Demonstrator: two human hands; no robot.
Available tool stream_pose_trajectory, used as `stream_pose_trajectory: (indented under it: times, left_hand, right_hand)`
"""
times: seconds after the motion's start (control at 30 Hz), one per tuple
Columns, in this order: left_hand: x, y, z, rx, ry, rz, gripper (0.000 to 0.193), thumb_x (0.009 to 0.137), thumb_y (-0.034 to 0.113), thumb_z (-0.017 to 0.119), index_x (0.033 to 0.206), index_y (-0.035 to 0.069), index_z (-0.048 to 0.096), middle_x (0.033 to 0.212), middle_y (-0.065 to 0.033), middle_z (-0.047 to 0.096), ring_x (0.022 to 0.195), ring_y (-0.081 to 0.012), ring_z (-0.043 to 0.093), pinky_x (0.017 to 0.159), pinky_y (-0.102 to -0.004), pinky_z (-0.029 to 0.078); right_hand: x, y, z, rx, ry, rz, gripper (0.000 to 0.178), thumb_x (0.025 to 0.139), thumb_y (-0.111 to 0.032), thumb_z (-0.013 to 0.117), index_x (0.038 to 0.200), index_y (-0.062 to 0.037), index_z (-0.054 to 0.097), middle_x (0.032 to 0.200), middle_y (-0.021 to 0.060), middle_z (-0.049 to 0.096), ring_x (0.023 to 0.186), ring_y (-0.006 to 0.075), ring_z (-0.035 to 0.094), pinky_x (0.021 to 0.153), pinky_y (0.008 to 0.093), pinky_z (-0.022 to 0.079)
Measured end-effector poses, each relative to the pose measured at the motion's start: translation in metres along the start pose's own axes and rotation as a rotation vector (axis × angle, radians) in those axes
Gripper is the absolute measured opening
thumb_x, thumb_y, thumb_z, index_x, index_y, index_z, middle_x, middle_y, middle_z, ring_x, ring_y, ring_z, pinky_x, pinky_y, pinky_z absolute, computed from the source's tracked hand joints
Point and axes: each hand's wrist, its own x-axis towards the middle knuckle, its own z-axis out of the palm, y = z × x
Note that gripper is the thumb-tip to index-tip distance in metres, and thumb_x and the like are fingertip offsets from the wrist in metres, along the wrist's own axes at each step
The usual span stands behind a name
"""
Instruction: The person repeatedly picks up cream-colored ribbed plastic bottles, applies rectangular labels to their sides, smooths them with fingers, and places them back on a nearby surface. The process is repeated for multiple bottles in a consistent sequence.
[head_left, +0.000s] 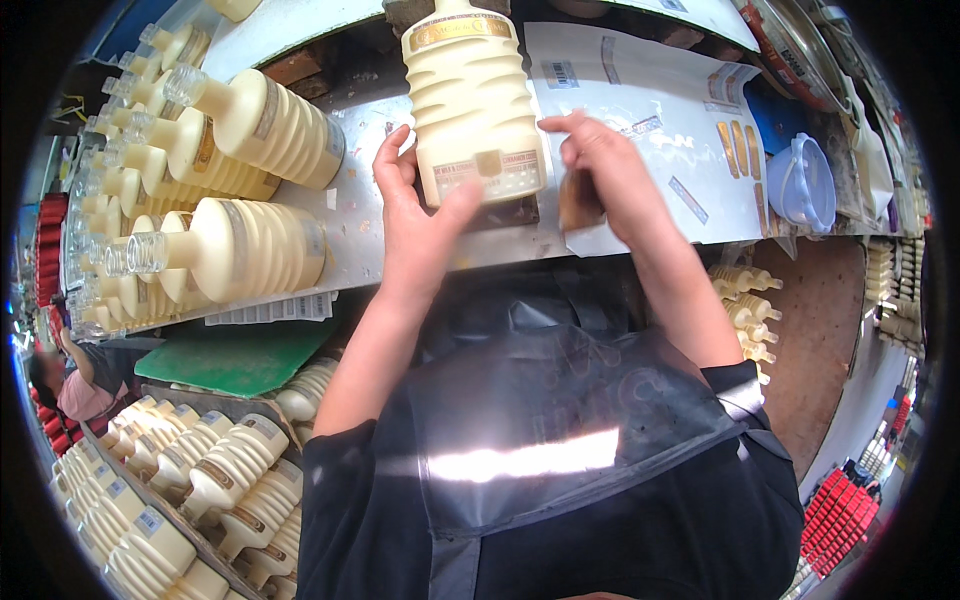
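A large cream-coloured bottle [475, 110] with wavy ridges lies on the workbench in front of me, its neck pointing away. It carries a gold label near the shoulder and a printed label near the base. My left hand [415, 200] grips the bottle's lower left side, the thumb pressed on the front by the lower label. Just right of the bottle is my right hand [605, 165], slightly blurred. Its index finger stretches toward the bottle's edge, while the other fingers curl over a brown block [580, 203] that is partly hidden; its exact kind is unclear.
A white label sheet [660, 120] with gold and clear stickers covers the bench's right side, beside a lavender bucket [803, 185]. Several similar bottles [260, 250] crowd the left. Crated bottles [225, 465] stand lower left near a green board [235, 355]. Another person [85, 385] is at far left.
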Motion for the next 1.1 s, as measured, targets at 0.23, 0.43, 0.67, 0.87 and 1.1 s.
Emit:
stream_pose_trajectory:
  times: [0.23, 0.43, 0.67, 0.87, 1.1]
  left_hand:
    - [0.000, -0.001, 0.003, 0.050, -0.016, 0.003, 0.097, 0.082, 0.013, 0.077, 0.155, 0.001, 0.014, 0.141, -0.0216, 0.048, 0.130, -0.0265, 0.052, 0.110, -0.0400, 0.044]
    - [-0.003, -0.009, -0.007, -0.027, -0.045, 0.034, 0.080, 0.093, 0.013, 0.068, 0.158, 0.004, 0.023, 0.143, -0.0175, 0.049, 0.132, -0.0249, 0.050, 0.114, -0.0382, 0.038]
    - [-0.001, -0.018, -0.011, -0.125, 0.005, 0.084, 0.061, 0.104, 0.021, 0.057, 0.156, 0.002, 0.032, 0.144, -0.0159, 0.050, 0.134, -0.0242, 0.046, 0.116, -0.0395, 0.034]
    - [0.005, -0.021, 0.004, 0.533, 0.151, 0.244, 0.083, 0.092, 0.042, 0.068, 0.150, -0.006, 0.035, 0.139, -0.0245, 0.052, 0.129, -0.0349, 0.047, 0.112, -0.0466, 0.034]
    - [0.010, -0.033, -0.005, 0.361, 0.075, 0.284, 0.062, 0.104, 0.038, 0.051, 0.146, -0.007, 0.042, 0.141, -0.0245, 0.050, 0.133, -0.0339, 0.046, 0.116, -0.0443, 0.031]
  right_hand:
    - [-0.021, -0.021, 0.012, -0.418, -0.136, -0.691, 0.024, 0.091, -0.002, 0.071, 0.114, -0.0006, 0.068, 0.106, 0.0078, 0.072, 0.097, 0.0134, 0.070, 0.085, 0.0280, 0.057]
    - [-0.026, -0.026, 0.026, -0.882, 0.199, -1.216, 0.023, 0.083, -0.005, 0.073, 0.106, -0.0052, 0.072, 0.094, 0.0105, 0.073, 0.083, 0.0245, 0.072, 0.074, 0.0324, 0.058]
    - [-0.048, -0.015, 0.032, -0.666, 0.088, -0.968, 0.022, 0.083, -0.001, 0.072, 0.105, -0.0017, 0.067, 0.090, 0.0091, 0.070, 0.074, 0.0196, 0.067, 0.069, 0.0306, 0.055]
    - [-0.035, 0.004, 0.043, -0.532, 0.081, -0.754, 0.032, 0.097, -0.007, 0.058, 0.128, -0.0011, 0.051, 0.116, 0.0135, 0.061, 0.106, 0.0256, 0.062, 0.095, 0.0385, 0.050]
    - [-0.003, 0.048, 0.019, -0.337, 0.307, -0.635, 0.038, 0.100, -0.008, 0.058, 0.135, 0.0025, 0.045, 0.126, 0.0122, 0.056, 0.114, 0.0200, 0.057, 0.103, 0.0349, 0.046]
